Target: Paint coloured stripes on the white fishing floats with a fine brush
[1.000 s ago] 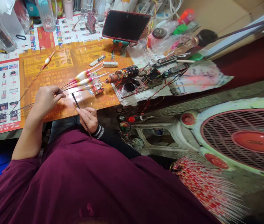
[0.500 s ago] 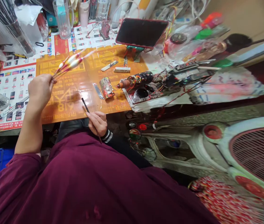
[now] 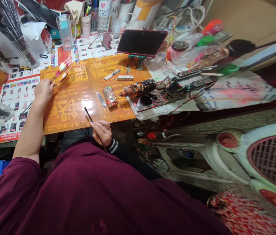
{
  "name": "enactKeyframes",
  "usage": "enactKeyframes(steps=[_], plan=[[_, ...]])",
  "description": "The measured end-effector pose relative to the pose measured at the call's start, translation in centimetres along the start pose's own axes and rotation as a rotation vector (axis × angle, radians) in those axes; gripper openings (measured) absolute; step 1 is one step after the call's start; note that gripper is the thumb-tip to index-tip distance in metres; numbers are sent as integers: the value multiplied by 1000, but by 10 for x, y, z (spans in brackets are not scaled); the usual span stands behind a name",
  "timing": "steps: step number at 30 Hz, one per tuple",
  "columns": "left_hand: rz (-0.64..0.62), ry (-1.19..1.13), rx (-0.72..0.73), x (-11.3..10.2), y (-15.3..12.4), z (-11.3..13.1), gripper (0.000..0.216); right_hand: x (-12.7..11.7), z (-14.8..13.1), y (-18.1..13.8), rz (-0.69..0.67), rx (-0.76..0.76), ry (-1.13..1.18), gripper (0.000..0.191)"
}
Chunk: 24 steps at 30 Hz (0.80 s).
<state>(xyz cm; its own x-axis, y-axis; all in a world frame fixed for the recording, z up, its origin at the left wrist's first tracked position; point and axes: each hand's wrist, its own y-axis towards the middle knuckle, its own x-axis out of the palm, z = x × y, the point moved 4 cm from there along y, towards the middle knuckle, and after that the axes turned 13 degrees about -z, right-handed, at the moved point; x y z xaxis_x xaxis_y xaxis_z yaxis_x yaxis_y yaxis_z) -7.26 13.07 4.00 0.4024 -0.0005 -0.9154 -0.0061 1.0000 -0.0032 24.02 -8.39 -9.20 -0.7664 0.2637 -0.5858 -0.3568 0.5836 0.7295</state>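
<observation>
Slender striped floats (image 3: 63, 67) swung leftward, thin brush (image 3: 88, 114) pinched

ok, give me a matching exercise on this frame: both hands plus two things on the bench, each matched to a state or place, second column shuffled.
Column A
1. left hand
2. right hand
3. phone
4. glass mug

Column B
a. propped on a stand, screen dark
b. holds a thin dark stick
c. grips a bunch of painted floats by their thin stems
d. clear, upright, to the left of the phone

Pairs: 1-c, 2-b, 3-a, 4-d
</observation>
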Motion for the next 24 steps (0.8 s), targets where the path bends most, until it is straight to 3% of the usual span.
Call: enactKeyframes(steps=[4,7,11,14,19,24], plan=[[-122,36,-16,0,-9,4,52,4,3,0,-30,34,-27,41],[-103,-84,-35,-12,-31,24,36,5,4,1,-41,30,-26,40],[-253,-221,196,-16,-72,69,30,9,8,0,-84,53,-56,38],[-366,-218,281,-8,-97,90,36,12,12,-1,-113,73,-39,38],[-401,-187,328,6,-105,97,40,9,11,-1,-35,36,-17,40],[-381,-188,332,11,-99,94,36,9,11,-1,-80,48,-20,42]])
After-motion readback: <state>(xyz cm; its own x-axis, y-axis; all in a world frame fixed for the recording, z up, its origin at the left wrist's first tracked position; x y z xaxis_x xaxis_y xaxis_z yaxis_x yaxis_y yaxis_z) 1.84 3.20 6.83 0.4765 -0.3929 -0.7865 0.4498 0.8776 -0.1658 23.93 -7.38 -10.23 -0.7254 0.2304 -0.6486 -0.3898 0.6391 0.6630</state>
